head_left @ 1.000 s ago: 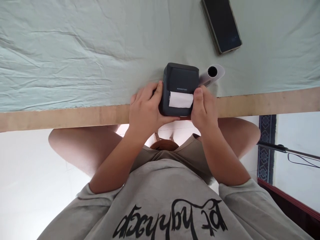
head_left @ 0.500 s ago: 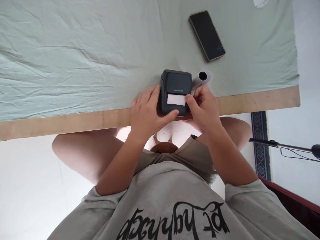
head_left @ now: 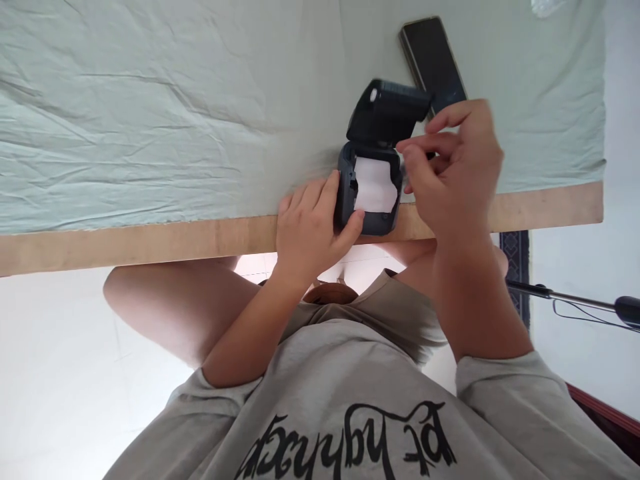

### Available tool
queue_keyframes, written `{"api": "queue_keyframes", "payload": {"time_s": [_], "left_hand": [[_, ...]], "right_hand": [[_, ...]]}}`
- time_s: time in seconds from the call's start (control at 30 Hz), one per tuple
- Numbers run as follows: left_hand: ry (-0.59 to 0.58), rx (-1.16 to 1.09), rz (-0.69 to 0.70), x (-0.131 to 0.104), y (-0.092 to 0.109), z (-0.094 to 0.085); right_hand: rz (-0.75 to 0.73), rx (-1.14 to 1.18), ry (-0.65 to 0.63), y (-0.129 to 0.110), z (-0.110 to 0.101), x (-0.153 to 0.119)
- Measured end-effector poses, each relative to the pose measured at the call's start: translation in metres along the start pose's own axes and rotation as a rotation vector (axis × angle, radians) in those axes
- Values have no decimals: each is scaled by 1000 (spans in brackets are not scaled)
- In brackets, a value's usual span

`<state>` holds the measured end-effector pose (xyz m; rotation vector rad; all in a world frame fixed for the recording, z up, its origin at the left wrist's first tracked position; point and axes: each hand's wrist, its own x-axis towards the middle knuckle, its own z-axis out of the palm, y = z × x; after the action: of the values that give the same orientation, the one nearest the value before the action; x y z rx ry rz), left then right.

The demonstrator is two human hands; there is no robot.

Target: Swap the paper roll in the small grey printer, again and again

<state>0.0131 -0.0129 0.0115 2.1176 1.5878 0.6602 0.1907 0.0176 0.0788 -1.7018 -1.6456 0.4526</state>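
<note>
Printer (head_left: 375,225), lid (head_left: 387,113) raised, sits at the bench's (head_left: 165,245) near edge, left of the right hand (head_left: 457,170), whose grip I cannot tell; the left hand (head_left: 311,230), nearer, rests spread against its left side.

A compact dark grey, box-shaped device (head_left: 376,224) with rounded corners is set down flat at the near edge of the tabletop (head_left: 175,237), its front end turned toward the wearer. Its dark lid (head_left: 389,112) is swung up and tilted back at the far end; the lid's outline is slightly blurred, and a small light spot is seen near its upper left corner. The compartment beneath is exposed and largely filled by white paper (head_left: 375,185), framed at both sides by dark walls. On the front strip, a small round button (head_left: 385,216) is set right of centre.
</note>
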Motion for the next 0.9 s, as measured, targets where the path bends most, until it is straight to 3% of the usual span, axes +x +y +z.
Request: {"api": "queue_keyframes", "payload": {"time_s": [0.13, 0.33, 0.43, 0.6, 0.73, 0.9], "left_hand": [[-11, 5, 6, -1, 0, -1], [3, -41, 50, -3, -3, -3], [11, -54, 40, -3, -4, -3], [6, -85, 56, -4, -3, -1], [17, -49, 47, -3, -3, -1], [23, -61, 66, -3, -3, -2]], "right_hand": [[-86, -379, -301, 12, 3, 19], [-64, -430, -577, 13, 5, 51], [-125, -567, -603, 3, 1, 56], [-88, -663, -639, -10, -8, 48], [-224, -698, -643, -7, -12, 42], [-176, -789, -690, -11, -12, 43]]}}
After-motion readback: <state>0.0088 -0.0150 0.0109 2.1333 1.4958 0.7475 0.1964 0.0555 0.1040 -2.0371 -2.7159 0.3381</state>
